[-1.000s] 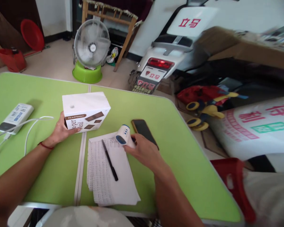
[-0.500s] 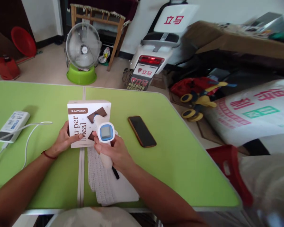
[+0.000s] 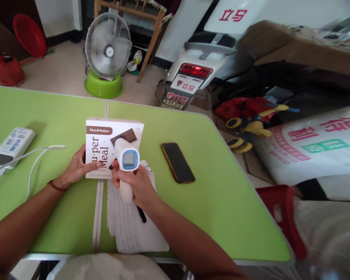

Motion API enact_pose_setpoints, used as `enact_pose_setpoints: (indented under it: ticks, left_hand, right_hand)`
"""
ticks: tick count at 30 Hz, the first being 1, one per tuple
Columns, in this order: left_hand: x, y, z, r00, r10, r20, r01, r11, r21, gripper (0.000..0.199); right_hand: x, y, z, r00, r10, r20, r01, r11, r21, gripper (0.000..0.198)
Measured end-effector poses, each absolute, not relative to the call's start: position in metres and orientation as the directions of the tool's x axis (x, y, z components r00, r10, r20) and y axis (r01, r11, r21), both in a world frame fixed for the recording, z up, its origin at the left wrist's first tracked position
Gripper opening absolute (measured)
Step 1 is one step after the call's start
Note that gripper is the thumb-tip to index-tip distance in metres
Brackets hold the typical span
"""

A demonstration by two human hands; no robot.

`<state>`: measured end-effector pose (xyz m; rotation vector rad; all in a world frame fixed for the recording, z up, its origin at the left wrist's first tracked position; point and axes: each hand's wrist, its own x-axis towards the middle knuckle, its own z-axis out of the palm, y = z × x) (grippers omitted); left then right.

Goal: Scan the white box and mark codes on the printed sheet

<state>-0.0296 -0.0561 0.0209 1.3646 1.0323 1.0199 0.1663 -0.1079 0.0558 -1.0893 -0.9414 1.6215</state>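
My left hand (image 3: 81,165) grips the left side of a white and brown NutriMotion box (image 3: 97,151), its thumb across the front. The box stands upright above the green table (image 3: 221,217); whether its base touches is hard to tell. My right hand (image 3: 138,182) is closed round the handle of a white infrared thermometer (image 3: 126,190) with a blue-rimmed screen facing me. The thermometer's front end points at the box and overlaps it in view. Beneath my right hand lie handwritten paper sheets (image 3: 125,229) and a black pen (image 3: 141,214), partly covered.
Right of the papers lies a phone (image 3: 177,162) in a brown case. A white power bank (image 3: 13,147) with a white cable (image 3: 36,171) rests at the left. Beyond the table stand a fan (image 3: 108,46) on a green stool and a white scooter (image 3: 192,74).
The camera view has shifted and tilted slightly. Both hands keep their hold on the box and the thermometer, with the thermometer moved slightly against the box.
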Motion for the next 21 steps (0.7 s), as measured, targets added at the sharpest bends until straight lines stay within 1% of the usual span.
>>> enact_pose_setpoints:
  ticks: [2, 6, 11, 16, 21]
  left_hand:
    - [-0.0304, -0.0559, 0.0200, 0.247, 0.969, 0.023, 0.043, -0.034, 0.999, 0.061]
    - [-0.0315, -0.0558, 0.0192, 0.257, 0.966, 0.025, 0.041, -0.037, 0.998, 0.061]
    - [-0.0313, -0.0554, 0.0194, 0.269, 0.963, 0.026, 0.037, -0.037, 0.999, 0.062]
    - [-0.0314, -0.0549, 0.0183, 0.266, 0.963, 0.036, 0.044, -0.049, 0.998, 0.062]
    - [-0.0319, -0.0557, 0.0186, 0.261, 0.964, 0.040, 0.051, -0.055, 0.997, 0.062]
  right_hand:
    - [0.1642, -0.1088, 0.0560, -0.169, 0.956, -0.240, -0.285, -0.280, -0.917, 0.017]
    - [0.1607, -0.1102, 0.0551, -0.119, 0.964, -0.239, -0.272, -0.263, -0.926, 0.017]
    - [0.1612, -0.1109, 0.0544, -0.145, 0.973, -0.179, -0.291, -0.215, -0.932, 0.016]
    - [0.1639, -0.1115, 0.0499, -0.152, 0.971, -0.184, -0.258, -0.218, -0.941, 0.016]
    - [0.1647, -0.1127, 0.0474, -0.159, 0.972, -0.173, -0.266, -0.211, -0.941, 0.018]
